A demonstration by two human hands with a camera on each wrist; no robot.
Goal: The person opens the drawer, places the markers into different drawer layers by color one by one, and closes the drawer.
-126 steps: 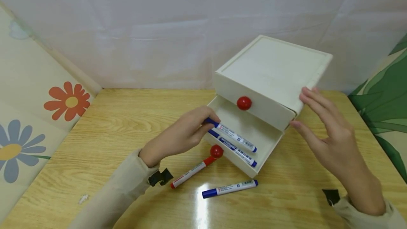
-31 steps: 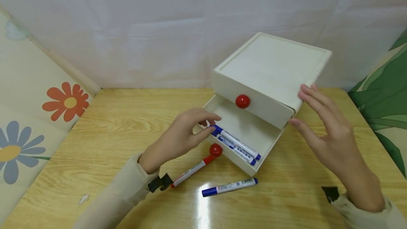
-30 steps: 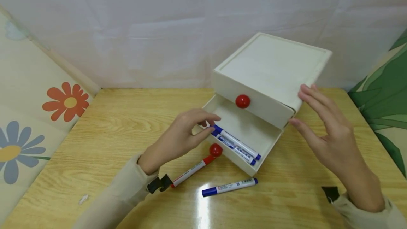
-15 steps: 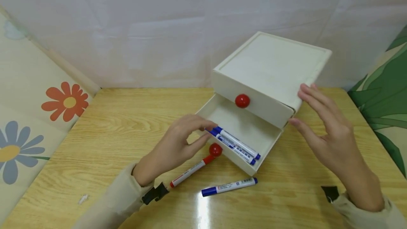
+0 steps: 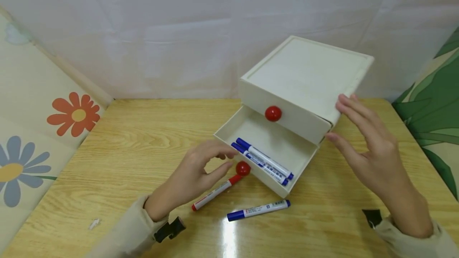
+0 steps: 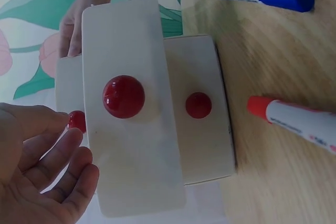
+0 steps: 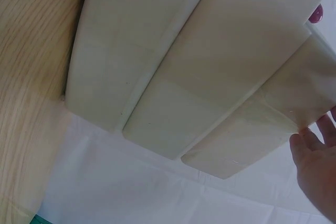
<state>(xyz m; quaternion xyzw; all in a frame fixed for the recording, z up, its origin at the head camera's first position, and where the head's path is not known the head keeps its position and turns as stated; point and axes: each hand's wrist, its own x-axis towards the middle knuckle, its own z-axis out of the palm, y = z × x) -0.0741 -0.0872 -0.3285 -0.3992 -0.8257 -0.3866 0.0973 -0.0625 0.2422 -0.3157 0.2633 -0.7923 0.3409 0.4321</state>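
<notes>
A white drawer cabinet (image 5: 312,79) with red knobs stands angled on the table, its middle drawer (image 5: 233,124) pulled out. Two blue-capped markers (image 5: 269,160) lie side by side in that drawer, along its front wall. My left hand (image 5: 193,172) hovers by the drawer's front left, fingers bent and apart, holding nothing. In the left wrist view the same hand (image 6: 47,166) is beside the drawer front, clear of its knob (image 6: 124,96). My right hand (image 5: 376,150) touches the cabinet's upper right side, thumb and fingers spread; the right wrist view shows its fingertips (image 7: 300,139) on the top tier.
On the table in front lie a red marker (image 5: 215,194), its cap close to the drawer knob (image 5: 243,168), and a blue marker (image 5: 258,210). A small white scrap (image 5: 94,223) lies at the left. A pale curtain (image 5: 172,43) hangs behind the table.
The left hand laid a blue marker in the drawer beside the other, let go, then drew back left and toward me. The right hand stayed on the cabinet.
</notes>
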